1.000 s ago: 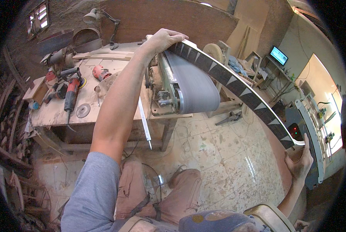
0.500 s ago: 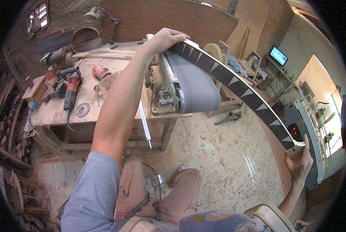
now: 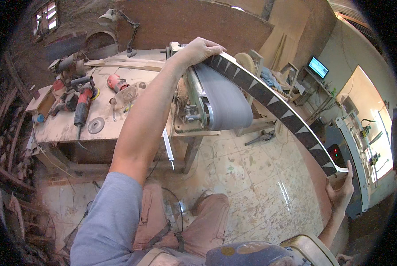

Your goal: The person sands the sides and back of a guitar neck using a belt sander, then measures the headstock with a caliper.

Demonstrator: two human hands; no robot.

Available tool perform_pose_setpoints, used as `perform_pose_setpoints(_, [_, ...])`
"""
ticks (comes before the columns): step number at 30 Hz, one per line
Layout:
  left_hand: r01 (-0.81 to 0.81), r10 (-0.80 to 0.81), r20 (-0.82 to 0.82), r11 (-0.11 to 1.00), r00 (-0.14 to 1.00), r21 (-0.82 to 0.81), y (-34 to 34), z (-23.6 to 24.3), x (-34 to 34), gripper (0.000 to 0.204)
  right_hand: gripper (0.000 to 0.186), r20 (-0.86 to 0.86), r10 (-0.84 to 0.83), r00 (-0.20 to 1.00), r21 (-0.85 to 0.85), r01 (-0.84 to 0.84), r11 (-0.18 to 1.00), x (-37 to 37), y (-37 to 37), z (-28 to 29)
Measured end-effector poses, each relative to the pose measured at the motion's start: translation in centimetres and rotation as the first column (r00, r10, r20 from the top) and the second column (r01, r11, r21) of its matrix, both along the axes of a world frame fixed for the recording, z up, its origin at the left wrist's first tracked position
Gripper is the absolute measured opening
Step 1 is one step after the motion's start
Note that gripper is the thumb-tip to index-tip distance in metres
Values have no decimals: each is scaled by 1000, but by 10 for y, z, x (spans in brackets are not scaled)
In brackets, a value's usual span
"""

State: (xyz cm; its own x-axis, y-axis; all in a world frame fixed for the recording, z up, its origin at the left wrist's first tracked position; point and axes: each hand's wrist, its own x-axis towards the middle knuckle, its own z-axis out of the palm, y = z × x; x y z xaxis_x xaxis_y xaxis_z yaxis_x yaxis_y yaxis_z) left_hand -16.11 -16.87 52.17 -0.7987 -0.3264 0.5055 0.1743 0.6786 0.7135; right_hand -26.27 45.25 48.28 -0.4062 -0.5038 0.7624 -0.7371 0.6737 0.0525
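Observation:
A long dark board (image 3: 261, 94) with pale triangles along its face and a white edge slants across the head view, from the sanding belt's far end down to the right. It looks bowed, perhaps through the lens. My left hand (image 3: 203, 50) grips its far end over the belt sander. At the near end, my right hand (image 3: 341, 189) holds it, thumb and fingers around the tip. Below the far part of the board is the wide grey sanding belt (image 3: 227, 99), its surface streaked. Whether the board touches the belt cannot be made out.
A dusty workbench (image 3: 56, 128) carries a red-and-black angle grinder (image 3: 83, 106), a metal disc (image 3: 96, 126), a red power tool (image 3: 117, 83) and wood strips (image 3: 125, 64). A desk lamp (image 3: 106, 17) stands behind. To the right are a lit monitor (image 3: 318, 67) and a grey machine (image 3: 350, 148).
My left hand and the board's far end have shifted slightly right and nearer. My right hand has moved a little left and down, still holding the near end.

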Motion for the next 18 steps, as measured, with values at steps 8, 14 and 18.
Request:
perform_pose_setpoints(8, [302, -248, -189, 881, 950, 365, 78, 89, 29, 49, 78, 413, 20, 910, -177, 59, 982, -13, 56, -57])
perform_pose_setpoints(14, [797, -623, -520, 562, 584, 222, 217, 48, 71, 90, 61, 802, 381, 460, -486, 129, 865, -7, 71, -169])
perform_pose_setpoints(18, [782, -683, -381, 542, 624, 309, 309, -32, 60, 88, 63, 831, 406, 381, -449, 28, 893, -19, 78, -259])
